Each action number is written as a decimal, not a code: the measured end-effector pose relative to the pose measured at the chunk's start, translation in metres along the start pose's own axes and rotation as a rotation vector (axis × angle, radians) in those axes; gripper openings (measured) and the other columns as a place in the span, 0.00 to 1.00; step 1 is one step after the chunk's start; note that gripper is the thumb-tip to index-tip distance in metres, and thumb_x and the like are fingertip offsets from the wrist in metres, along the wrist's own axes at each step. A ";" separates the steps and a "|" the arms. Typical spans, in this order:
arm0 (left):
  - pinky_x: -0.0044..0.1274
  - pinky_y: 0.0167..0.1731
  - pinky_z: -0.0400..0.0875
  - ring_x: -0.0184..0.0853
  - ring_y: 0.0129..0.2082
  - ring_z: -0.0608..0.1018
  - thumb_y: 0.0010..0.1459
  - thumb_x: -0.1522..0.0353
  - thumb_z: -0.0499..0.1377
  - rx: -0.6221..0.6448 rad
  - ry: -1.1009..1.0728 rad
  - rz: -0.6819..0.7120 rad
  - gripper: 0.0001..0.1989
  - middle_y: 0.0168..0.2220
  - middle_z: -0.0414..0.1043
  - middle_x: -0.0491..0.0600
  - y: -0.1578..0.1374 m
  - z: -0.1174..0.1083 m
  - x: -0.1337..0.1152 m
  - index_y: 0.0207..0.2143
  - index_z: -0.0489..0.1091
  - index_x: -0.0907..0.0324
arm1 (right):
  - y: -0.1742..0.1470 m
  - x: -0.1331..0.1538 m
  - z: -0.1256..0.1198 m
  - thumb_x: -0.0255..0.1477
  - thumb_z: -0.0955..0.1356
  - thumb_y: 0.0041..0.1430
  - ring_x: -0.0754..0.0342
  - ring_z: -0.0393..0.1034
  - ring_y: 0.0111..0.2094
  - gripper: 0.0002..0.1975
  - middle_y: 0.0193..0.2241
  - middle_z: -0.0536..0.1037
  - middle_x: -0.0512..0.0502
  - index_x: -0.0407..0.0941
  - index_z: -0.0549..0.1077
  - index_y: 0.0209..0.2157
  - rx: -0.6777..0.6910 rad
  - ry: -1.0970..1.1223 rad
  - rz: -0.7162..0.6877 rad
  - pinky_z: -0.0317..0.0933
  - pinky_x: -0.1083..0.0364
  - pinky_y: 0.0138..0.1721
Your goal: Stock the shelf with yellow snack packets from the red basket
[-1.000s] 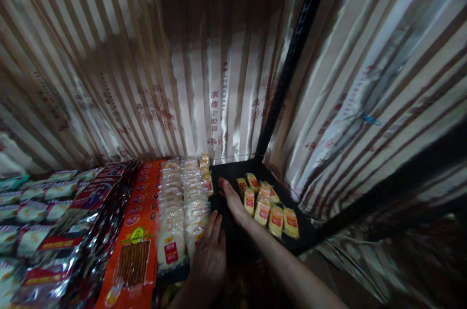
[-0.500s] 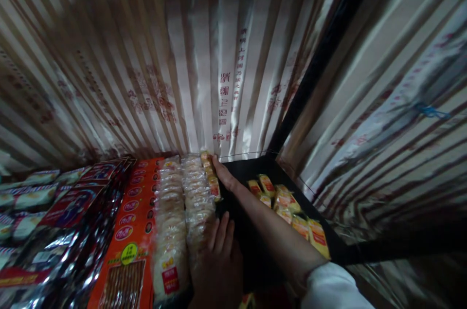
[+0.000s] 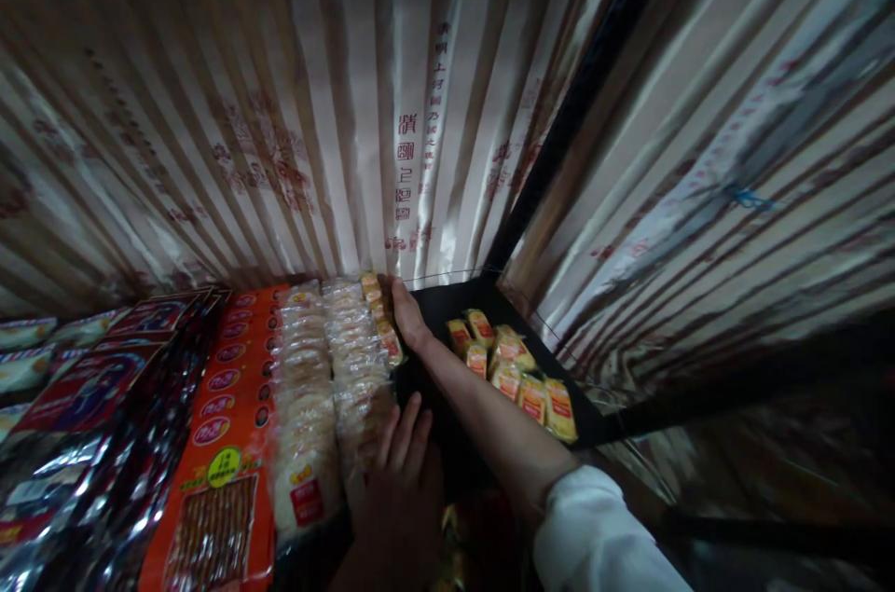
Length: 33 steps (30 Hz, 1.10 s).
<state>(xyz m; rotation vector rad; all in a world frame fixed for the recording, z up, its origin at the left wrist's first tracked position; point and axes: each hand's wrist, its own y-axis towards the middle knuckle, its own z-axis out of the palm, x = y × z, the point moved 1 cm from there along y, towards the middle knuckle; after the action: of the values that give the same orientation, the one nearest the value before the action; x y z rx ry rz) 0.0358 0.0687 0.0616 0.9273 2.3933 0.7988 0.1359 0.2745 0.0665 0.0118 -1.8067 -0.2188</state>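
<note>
My right hand point(image 3: 409, 317) reaches to the back of the black shelf point(image 3: 437, 294), fingers stretched out and partly hidden. It is just right of a short row of small yellow packets point(image 3: 389, 340); I cannot tell whether it touches them. Nearer to me, my left hand point(image 3: 402, 471) lies with its fingers extended over the front right side of a row of clear-wrapped round cakes point(image 3: 356, 350). A second such row point(image 3: 304, 406) runs along its left. More yellow packets point(image 3: 510, 350) lie loosely on the shelf, right of my right forearm.
Orange snack packs point(image 3: 210, 443) and dark shiny packs point(image 3: 104, 396) fill the left side, with white packets point(image 3: 24, 368) beyond. Pleated, printed sheeting point(image 3: 336, 107) hangs behind. A dark post point(image 3: 559, 135) and a thin wire point(image 3: 447, 277) border the back corner.
The view has swung right, so the goods appear farther left. My right hand has drawn slightly away from the row of yellow packets. My left hand stays by the wrapped cakes.
</note>
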 end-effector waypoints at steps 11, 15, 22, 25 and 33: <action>0.27 0.48 0.72 0.39 0.55 0.69 0.56 0.75 0.47 0.193 -0.159 0.053 0.15 0.52 0.69 0.56 -0.016 -0.016 -0.057 0.42 0.69 0.61 | -0.166 0.009 -0.159 0.36 0.60 0.59 0.46 0.65 0.48 0.16 0.44 0.73 0.40 0.45 0.72 0.43 -0.434 -0.656 -0.208 0.58 0.45 0.52; 0.25 0.48 0.72 0.36 0.52 0.72 0.57 0.74 0.47 0.278 -0.204 0.008 0.17 0.54 0.68 0.56 -0.015 -0.018 -0.076 0.46 0.68 0.61 | -0.212 -0.014 -0.193 0.38 0.60 0.58 0.44 0.65 0.46 0.18 0.43 0.73 0.37 0.43 0.72 0.43 -0.462 -0.830 -0.102 0.60 0.44 0.49; 0.25 0.47 0.73 0.35 0.49 0.74 0.58 0.73 0.45 0.296 -0.186 -0.027 0.17 0.52 0.69 0.55 -0.020 -0.026 -0.093 0.46 0.69 0.60 | -0.237 -0.032 -0.191 0.39 0.60 0.58 0.43 0.66 0.48 0.25 0.47 0.71 0.36 0.43 0.63 0.54 -0.405 -0.960 0.135 0.61 0.46 0.48; 0.25 0.47 0.73 0.36 0.50 0.74 0.58 0.72 0.46 0.326 -0.168 -0.029 0.16 0.53 0.69 0.56 -0.021 -0.030 -0.094 0.43 0.71 0.61 | -0.237 -0.031 -0.192 0.37 0.60 0.57 0.42 0.67 0.47 0.26 0.47 0.71 0.35 0.41 0.63 0.55 -0.361 -0.954 0.175 0.62 0.47 0.47; 0.26 0.46 0.73 0.35 0.49 0.74 0.58 0.74 0.45 0.436 -0.190 -0.098 0.18 0.55 0.67 0.55 -0.012 -0.034 -0.097 0.43 0.71 0.60 | -0.231 -0.030 -0.205 0.36 0.65 0.50 0.46 0.73 0.37 0.28 0.33 0.77 0.42 0.38 0.63 0.52 -0.408 -0.669 0.402 0.64 0.51 0.37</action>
<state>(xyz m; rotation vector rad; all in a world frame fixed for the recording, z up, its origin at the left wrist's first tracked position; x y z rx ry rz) 0.0760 -0.0201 0.0972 0.9843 2.4602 0.1405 0.3155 0.0222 0.0487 -0.7883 -2.3383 -0.3227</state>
